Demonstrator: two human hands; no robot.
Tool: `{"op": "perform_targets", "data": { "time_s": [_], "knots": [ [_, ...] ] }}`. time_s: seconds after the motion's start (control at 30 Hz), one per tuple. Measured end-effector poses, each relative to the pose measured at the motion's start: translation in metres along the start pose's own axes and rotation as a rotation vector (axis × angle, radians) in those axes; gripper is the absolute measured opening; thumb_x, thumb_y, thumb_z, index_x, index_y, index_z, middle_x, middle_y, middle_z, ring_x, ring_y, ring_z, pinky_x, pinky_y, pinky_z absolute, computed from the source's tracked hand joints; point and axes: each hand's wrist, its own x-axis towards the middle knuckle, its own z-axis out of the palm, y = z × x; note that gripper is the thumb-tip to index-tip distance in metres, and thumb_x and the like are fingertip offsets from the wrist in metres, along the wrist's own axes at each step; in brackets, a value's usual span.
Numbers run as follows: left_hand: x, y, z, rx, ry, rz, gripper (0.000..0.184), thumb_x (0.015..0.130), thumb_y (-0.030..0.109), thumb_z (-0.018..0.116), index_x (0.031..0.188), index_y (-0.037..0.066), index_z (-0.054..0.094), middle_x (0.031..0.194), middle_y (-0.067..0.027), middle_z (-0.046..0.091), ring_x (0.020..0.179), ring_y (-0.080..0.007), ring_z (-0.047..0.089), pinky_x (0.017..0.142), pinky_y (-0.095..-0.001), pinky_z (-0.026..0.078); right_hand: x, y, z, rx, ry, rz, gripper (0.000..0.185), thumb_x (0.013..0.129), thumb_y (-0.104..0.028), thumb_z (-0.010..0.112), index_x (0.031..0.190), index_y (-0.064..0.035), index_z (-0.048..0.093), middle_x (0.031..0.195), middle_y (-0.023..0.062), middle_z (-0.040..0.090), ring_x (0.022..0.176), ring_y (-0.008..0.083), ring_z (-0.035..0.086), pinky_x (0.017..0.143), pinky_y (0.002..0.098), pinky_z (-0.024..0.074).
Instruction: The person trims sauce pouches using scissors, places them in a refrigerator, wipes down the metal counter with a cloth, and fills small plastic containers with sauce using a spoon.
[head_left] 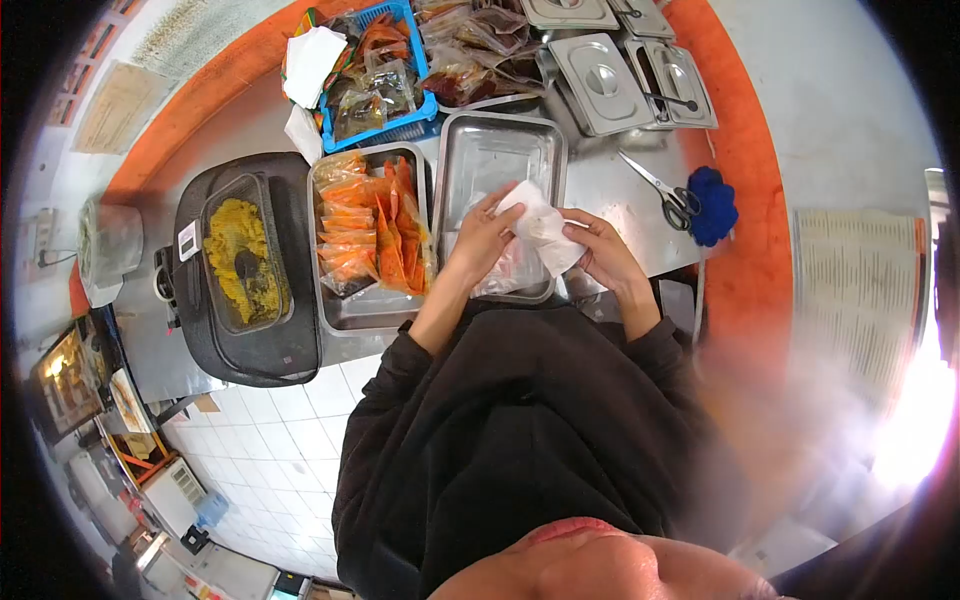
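My left hand [484,240] and my right hand [606,256] hold a crumpled white paper tissue [538,222] between them. The fingers of both hands are closed on its sides. Underneath is a rectangular metal tray [502,118], with what looks like clear plastic at its near end, partly hidden by my left hand. Left of it stands a second metal tray [345,318] holding several clear bags of orange sauce [352,225].
A blue basket [427,105] of dark sauce bags stands at the back, beside lidded steel containers [592,80]. Scissors [665,192] and a blue cloth [712,205] lie right. On the left, a mesh-like container [245,265] of yellow food rests on a black case [300,350].
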Motion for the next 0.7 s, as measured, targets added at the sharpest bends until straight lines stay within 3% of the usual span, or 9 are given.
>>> {"op": "perform_targets", "data": {
  "time_s": [0.07,0.13,0.17,0.23,0.37,0.43,0.5,0.57,0.7],
  "knots": [
    [-0.003,-0.001,0.006,0.129,0.078,0.158,0.033,0.087,0.011,0.062,0.117,0.001,0.055,0.104,-0.0079,0.063,0.100,-0.0152,0.057,0.084,-0.0319,0.048,0.001,0.005,0.000,-0.038,0.049,0.001,0.030,0.092,-0.006,0.051,0.122,0.0005,0.053,0.108,0.0097,0.062,0.093,0.0160,0.063,0.081,0.0283,0.0536],
    [-0.019,0.000,0.014,0.972,0.132,0.583,0.027,0.081,0.007,0.066,0.107,0.006,0.061,0.099,-0.0068,0.065,0.094,-0.0181,0.059,0.080,-0.0330,0.047,0.001,0.012,0.004,-0.078,0.159,-0.092,0.031,0.093,-0.005,0.050,0.123,0.0026,0.051,0.110,0.0111,0.060,0.097,0.0170,0.061,0.084,0.0298,0.0521],
    [-0.021,-0.004,0.015,0.966,0.135,0.584,0.027,0.081,0.007,0.066,0.107,0.006,0.061,0.099,-0.0068,0.065,0.094,-0.0181,0.059,0.080,-0.0330,0.047,0.000,0.010,0.012,-0.083,0.160,-0.088,0.031,0.093,-0.005,0.050,0.123,0.0026,0.051,0.110,0.0111,0.060,0.097,0.0170,0.061,0.084,0.0298,0.0521],
    [-0.024,-0.015,0.019,1.289,-0.090,0.745,0.023,0.077,0.005,0.068,0.099,0.009,0.066,0.096,-0.0081,0.065,0.097,-0.0259,0.059,0.086,-0.0370,0.044,-0.005,0.004,0.030,0.188,0.210,0.039,0.035,0.093,-0.006,0.051,0.126,0.0026,0.047,0.109,0.0118,0.061,0.098,0.0189,0.061,0.085,0.0306,0.0510],
    [-0.025,-0.034,0.008,1.103,-0.206,0.706,0.038,0.077,0.009,0.069,0.113,0.010,0.060,0.117,-0.0123,0.059,0.109,-0.0309,0.054,0.096,-0.0386,0.039,0.002,0.014,0.015,-0.099,0.176,-0.062,0.039,0.090,-0.002,0.051,0.128,0.0039,0.043,0.110,0.0144,0.061,0.098,0.0215,0.060,0.085,0.0310,0.0495],
    [-0.025,-0.035,-0.006,1.226,-0.068,0.727,0.042,0.080,0.015,0.066,0.120,0.011,0.055,0.125,-0.0125,0.053,0.115,-0.0316,0.049,0.100,-0.0408,0.036,0.019,-0.005,0.007,-0.173,0.231,-0.111,0.035,0.085,0.000,0.055,0.119,0.0027,0.051,0.106,0.0153,0.062,0.096,0.0213,0.061,0.084,0.0311,0.0487],
    [-0.023,-0.041,-0.025,1.353,0.079,0.726,0.047,0.083,0.020,0.063,0.127,0.011,0.050,0.133,-0.0126,0.047,0.122,-0.0322,0.045,0.104,-0.0430,0.032,0.054,-0.022,-0.006,-1.247,0.431,-0.748,0.030,0.080,0.002,0.058,0.110,0.0015,0.056,0.099,0.0160,0.063,0.094,0.0225,0.062,0.082,0.0326,0.0483],
    [-0.022,-0.054,-0.043,1.855,0.194,0.611,0.057,0.085,0.033,0.059,0.136,0.014,0.041,0.142,-0.0119,0.037,0.127,-0.0347,0.038,0.105,-0.0505,0.028,0.090,-0.037,0.015,-1.193,0.377,-0.827,0.030,0.074,0.002,0.062,0.104,-0.0010,0.059,0.098,0.0178,0.063,0.095,0.0275,0.062,0.083,0.0356,0.0473],
    [-0.039,-0.065,-0.036,1.900,0.174,0.419,0.054,0.087,0.037,0.056,0.136,0.022,0.043,0.140,-0.0080,0.041,0.124,-0.0295,0.041,0.105,-0.0484,0.028,0.158,0.002,0.003,-1.436,0.285,-0.835,0.036,0.073,0.002,0.062,0.108,-0.0064,0.062,0.105,0.0145,0.064,0.099,0.0298,0.060,0.088,0.0352,0.0459]
  ]
}}
